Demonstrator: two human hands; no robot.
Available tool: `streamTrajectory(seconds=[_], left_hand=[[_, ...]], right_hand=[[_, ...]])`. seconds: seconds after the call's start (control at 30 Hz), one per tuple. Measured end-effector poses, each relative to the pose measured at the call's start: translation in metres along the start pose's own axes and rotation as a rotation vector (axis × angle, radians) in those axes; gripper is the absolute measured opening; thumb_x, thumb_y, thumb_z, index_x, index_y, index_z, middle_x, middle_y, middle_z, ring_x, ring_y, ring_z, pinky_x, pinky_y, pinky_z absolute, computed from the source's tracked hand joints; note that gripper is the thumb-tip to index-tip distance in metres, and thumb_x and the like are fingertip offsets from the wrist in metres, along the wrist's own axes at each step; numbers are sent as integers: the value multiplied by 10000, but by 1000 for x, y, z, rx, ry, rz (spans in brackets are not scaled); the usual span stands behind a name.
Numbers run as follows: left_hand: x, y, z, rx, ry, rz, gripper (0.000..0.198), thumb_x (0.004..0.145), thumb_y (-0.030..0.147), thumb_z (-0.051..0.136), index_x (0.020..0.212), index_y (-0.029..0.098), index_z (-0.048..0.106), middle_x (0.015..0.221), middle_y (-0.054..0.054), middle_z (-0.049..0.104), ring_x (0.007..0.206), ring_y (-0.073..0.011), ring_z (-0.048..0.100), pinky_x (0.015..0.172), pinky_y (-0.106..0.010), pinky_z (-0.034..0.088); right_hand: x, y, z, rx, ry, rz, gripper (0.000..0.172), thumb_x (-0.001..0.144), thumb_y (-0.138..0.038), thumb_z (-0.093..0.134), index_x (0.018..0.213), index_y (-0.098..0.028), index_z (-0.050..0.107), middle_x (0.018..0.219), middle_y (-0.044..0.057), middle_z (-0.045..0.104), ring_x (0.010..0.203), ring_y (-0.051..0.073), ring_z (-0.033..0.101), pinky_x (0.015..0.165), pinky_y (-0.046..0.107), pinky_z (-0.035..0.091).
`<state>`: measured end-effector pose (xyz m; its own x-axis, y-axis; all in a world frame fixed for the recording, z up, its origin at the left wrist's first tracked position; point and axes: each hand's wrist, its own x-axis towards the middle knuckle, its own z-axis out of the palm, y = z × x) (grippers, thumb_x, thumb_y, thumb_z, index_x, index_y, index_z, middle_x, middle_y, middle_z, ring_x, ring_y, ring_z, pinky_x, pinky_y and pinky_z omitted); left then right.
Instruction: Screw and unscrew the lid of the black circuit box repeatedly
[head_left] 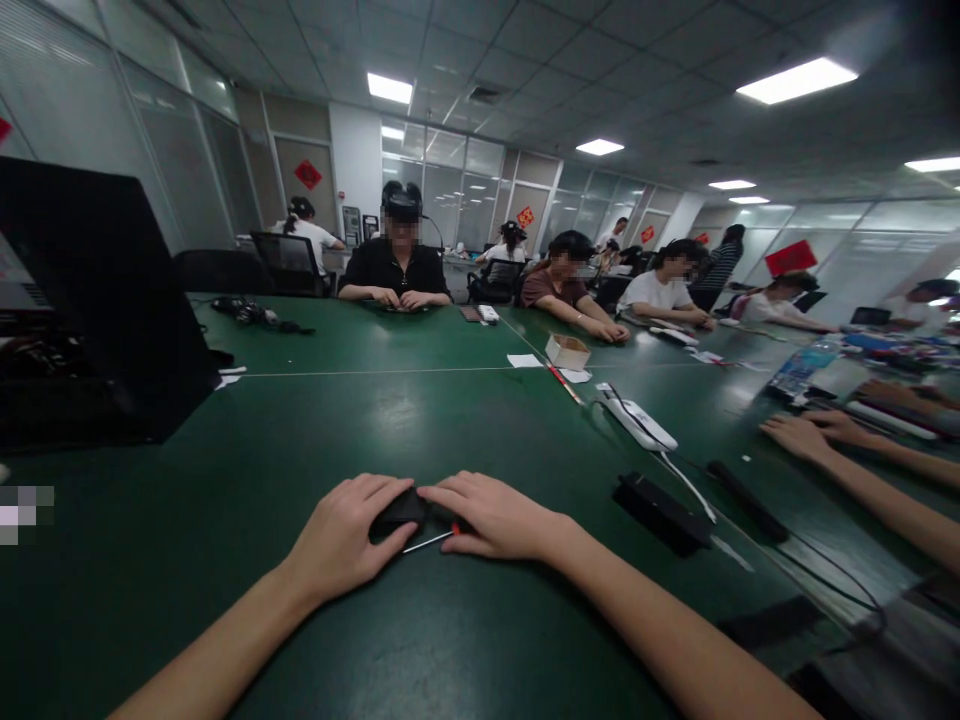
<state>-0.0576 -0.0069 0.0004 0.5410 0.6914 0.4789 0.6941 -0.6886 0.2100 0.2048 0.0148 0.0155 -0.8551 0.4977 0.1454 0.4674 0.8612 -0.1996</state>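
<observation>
Centrally, black object [397, 508]: low on the green table [390, 420], between both hands.
Left hand [337, 530]: fingers and thumb holding the black object.
Right hand [495, 515]: fingers over the screwdriver [429, 543]'s red end; cannot tell whether they grip it.
Screwdriver shaft: pointing toward the left thumb.
Power strip [637, 420]: white, beyond the right hand.

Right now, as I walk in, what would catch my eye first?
Probably the left grip and right grip, low in the middle, at a small dark object, with a thin metal rod showing between them. Next, the big black box at the left of the green table, then a red diamond-shaped sign in the left background.
</observation>
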Motion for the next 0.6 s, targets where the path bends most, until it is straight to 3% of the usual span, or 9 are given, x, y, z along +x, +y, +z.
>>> streamTrajectory(seconds=[0.1,0.2,0.3,0.47,0.6], left_hand=[[0,2,-3,-40,-44,-23,384,927,378,611,1250,180,674,1149,-117,737,997,-291,695,852,-440,574],[-1,5,-4,-85,-32,-30,369,939,390,604,1241,198,693,1156,-104,742,1006,-278,700,864,-412,574],[-2,9,-5,-149,-31,-57,336,939,387,608,1216,224,707,1130,-81,746,997,-254,701,862,-374,574],[-2,20,-9,-184,-83,-172,305,922,395,626,1164,231,711,1067,-65,741,958,-253,702,842,-377,570],[-1,28,-7,-210,-114,-195,294,921,374,623,1173,247,704,1058,-52,741,941,-245,711,824,-365,575]], right_hand=[[-7,18,-11,90,-43,139,768,824,-623,686,1410,-155,521,1160,143,635,1030,254,589,887,369,478],[-15,38,-14,274,-30,244,494,774,-535,769,1104,-175,694,1017,83,660,923,217,592,828,336,454],[-19,50,-10,408,70,309,356,783,-472,774,954,-168,699,922,43,656,834,169,590,772,298,453],[-8,45,1,598,343,400,440,917,-470,620,1235,-172,558,1017,46,625,882,144,623,796,282,525],[1,27,10,953,568,329,480,904,-402,655,1319,-217,498,1047,37,611,989,166,668,918,342,556]])
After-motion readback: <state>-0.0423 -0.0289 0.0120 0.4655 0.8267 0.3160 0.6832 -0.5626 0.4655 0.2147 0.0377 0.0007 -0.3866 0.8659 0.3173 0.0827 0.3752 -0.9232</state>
